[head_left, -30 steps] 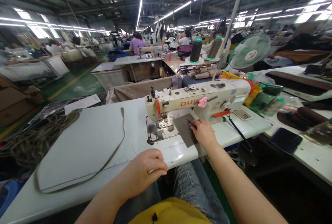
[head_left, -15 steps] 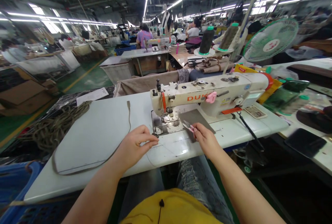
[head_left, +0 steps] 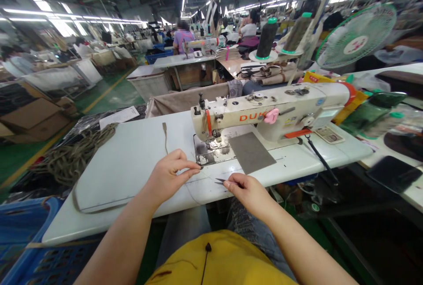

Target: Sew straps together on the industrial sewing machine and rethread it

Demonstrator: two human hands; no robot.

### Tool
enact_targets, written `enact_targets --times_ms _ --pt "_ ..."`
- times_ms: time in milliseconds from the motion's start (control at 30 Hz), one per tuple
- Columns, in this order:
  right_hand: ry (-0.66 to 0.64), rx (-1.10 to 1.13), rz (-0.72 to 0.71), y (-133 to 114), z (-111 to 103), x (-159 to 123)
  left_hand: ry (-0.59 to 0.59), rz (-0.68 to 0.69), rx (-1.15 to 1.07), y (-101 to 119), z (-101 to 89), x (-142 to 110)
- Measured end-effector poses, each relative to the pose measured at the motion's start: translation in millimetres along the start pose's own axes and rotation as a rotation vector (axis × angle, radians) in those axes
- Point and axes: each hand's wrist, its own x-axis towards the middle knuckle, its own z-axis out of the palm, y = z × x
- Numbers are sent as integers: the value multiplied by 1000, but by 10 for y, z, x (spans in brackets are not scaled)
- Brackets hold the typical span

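Note:
My left hand (head_left: 172, 175) rests on the white sewing table (head_left: 132, 161), thumb and forefinger pinched near the machine's needle plate; what they pinch is too thin to make out. My right hand (head_left: 246, 190) is at the table's front edge, closed on small thread snips (head_left: 220, 181) whose tips point left toward the left hand. A cream sewing machine (head_left: 264, 111) stands behind both hands. A grey rectangular patch (head_left: 251, 152) lies flat on the table under its arm. A long olive strap (head_left: 165, 135) runs from near the machine round the table's left edge.
A heap of olive straps (head_left: 76, 155) lies left of the table, a blue crate (head_left: 20, 232) at lower left. Thread cones (head_left: 266, 38) and a green fan (head_left: 358, 34) stand behind the machine. A dark pad (head_left: 391, 172) and bags lie at right. Other people work farther back.
My right hand left the grey patch and drew back to the front edge with the snips. My left hand rose from the table edge to near the needle plate and pinched.

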Motion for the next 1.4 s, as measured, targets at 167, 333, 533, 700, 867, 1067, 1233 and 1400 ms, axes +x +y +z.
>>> enact_targets --times_ms 167,333,533,700,867,1067,1233,1400 --pt "4 -22 20 -28 49 26 4 12 -14 11 14 6" --pt "12 -61 50 -132 61 53 6 10 -10 27 24 27" --pt "15 -74 48 -223 67 73 18 5 -6 30 24 30" --pt "20 -30 26 -173 104 85 22 -11 -6 21 14 19" --pt "17 -8 22 -130 131 99 31 -24 -15 7 7 10" --pt "-8 -54 47 -52 109 106 39 -40 -28 27 -17 -1" --pt "153 -87 16 103 -99 259 30 -83 -80 70 -34 -33" --pt "411 -365 -36 333 -354 553 -10 -178 -256 142 11 -107"
